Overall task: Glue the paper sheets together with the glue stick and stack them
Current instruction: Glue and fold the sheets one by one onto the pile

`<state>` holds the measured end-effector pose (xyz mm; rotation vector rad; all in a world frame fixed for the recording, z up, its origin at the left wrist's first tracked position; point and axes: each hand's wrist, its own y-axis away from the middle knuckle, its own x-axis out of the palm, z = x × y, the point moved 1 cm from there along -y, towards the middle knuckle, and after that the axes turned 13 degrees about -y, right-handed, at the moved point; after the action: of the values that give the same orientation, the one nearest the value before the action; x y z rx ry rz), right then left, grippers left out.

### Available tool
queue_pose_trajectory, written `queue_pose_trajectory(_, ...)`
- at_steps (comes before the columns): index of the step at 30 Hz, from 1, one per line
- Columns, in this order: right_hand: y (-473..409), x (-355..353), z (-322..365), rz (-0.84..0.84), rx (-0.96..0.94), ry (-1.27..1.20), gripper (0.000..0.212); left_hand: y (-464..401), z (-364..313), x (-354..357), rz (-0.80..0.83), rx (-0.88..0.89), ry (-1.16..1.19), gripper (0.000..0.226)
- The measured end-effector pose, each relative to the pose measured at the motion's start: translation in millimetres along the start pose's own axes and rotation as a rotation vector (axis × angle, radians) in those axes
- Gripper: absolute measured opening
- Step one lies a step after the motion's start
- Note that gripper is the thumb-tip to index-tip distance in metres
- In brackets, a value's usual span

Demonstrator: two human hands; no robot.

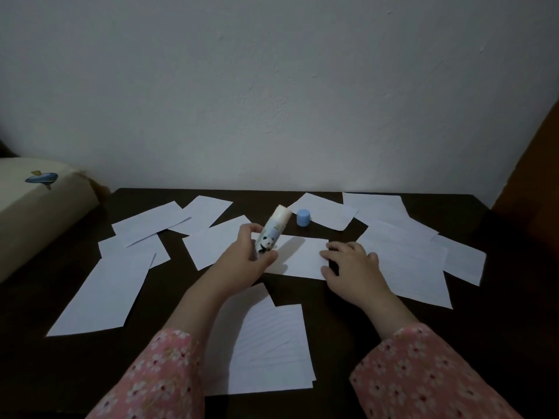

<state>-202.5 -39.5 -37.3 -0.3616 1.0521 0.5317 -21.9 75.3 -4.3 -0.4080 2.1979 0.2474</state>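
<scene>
Nearest us lies a white lined paper sheet [272, 343] on the dark table [332, 343], free room around it. Beyond, our left hand [245, 255] curls its fingers round the uncapped white panda-print glue stick [270, 232], long axis tilted up and away. Our right hand [351, 263], fingers spread, presses the small white paper sheet [299, 257] lying between both hands; the blue cap [303, 217] stands farther back.

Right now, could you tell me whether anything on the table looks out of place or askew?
Mostly the paper sheets: they lie scattered at mixed angles, several overlapping, not yet stacked. The blue cap stands apart near the far edge while the left hand holds the open glue stick. Nothing looks spilled or torn.
</scene>
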Motion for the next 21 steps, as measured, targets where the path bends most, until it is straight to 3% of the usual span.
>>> queue_pose_trajectory(5, 1, -4, -10, 0.119, -0.009, -0.078, 0.044, -2, -6, 8, -0.241, 0.02, 0.388, 0.032)
queue_pose_trajectory(12, 5, -5, -13, 0.157, -0.04, -0.143, 0.036, -12, -17, 26, -0.104, -0.156, 0.745, 0.037)
queue_pose_trajectory(16, 6, -7, -17, 0.196, -0.057, -0.179, 0.04, -14, -26, 32, -0.124, -0.074, 0.349, 0.048)
queue_pose_trajectory(21, 6, -6, -23, 0.213, -0.094, -0.185, 0.043, -11, -42, 41, -0.122, 0.214, 0.076, 0.046)
